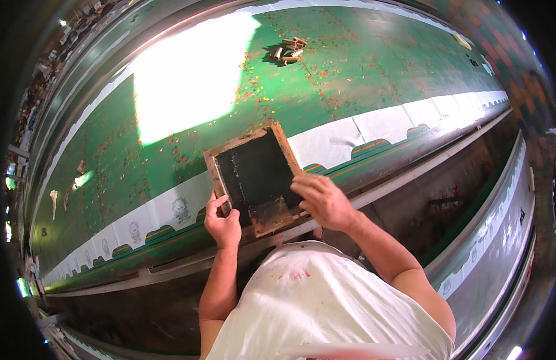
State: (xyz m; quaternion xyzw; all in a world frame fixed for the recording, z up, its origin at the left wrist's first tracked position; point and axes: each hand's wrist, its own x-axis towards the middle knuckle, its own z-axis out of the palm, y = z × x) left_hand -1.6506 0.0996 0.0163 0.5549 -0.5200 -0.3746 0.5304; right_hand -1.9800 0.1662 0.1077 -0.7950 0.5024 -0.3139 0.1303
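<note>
A wooden screen printing frame (260,171) with a dark mesh is tilted in front of me at the near edge of a long green table (350,66). Dark ink stains its bare lower end. My left hand (223,225) is closed on the frame's left rail, thumb on top. At the right rail, the fingers of my right hand (323,201) are bent over the wood. Whether they also pinch something small is hidden. White pieces lie in a row under and beside the frame. Those on the left, such as one white piece (191,198), bear dark printed figures; a white piece (326,144) on the right looks plain.
A small heap of wooden pieces (290,51) lies farther back on the paint-speckled table. Bright sunlight covers part of the top. A metal rail (404,171) runs along the near edge. Behind me on the right stands another table (500,240) with white pieces.
</note>
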